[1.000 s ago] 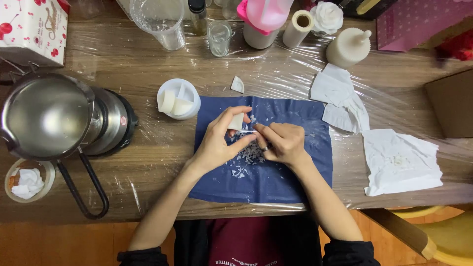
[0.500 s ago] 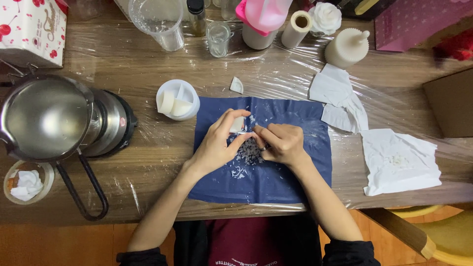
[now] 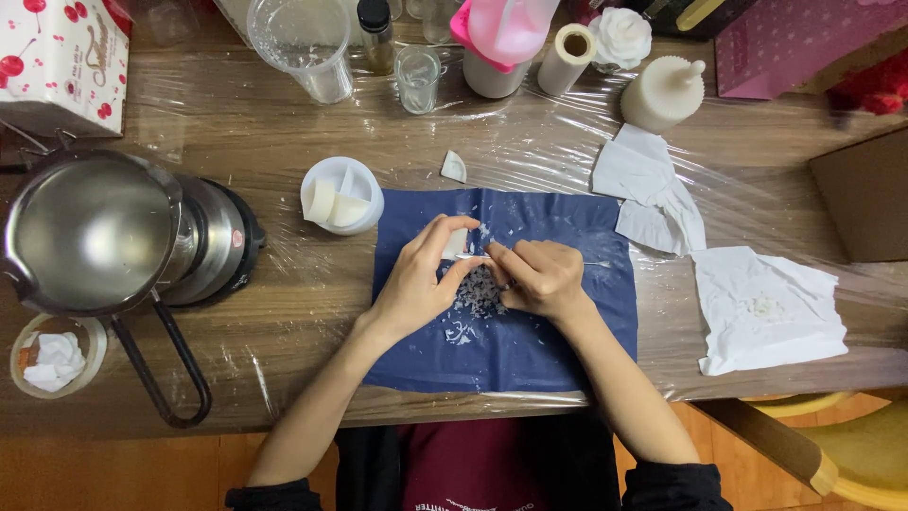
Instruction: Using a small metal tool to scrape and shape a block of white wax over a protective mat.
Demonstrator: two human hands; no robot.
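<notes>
crumbling white wax shavings (image 3: 476,295), blue cloth (image 3: 530,341)

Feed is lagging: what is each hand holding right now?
Left hand: closed on a small white wax piece.
Right hand: closed on a thin blade over the blue cloth.

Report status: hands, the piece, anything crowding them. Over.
Left hand pinching small white piece; right hand holds thin blade against it. Shavings on blue cloth. Nothing crowding.
</notes>
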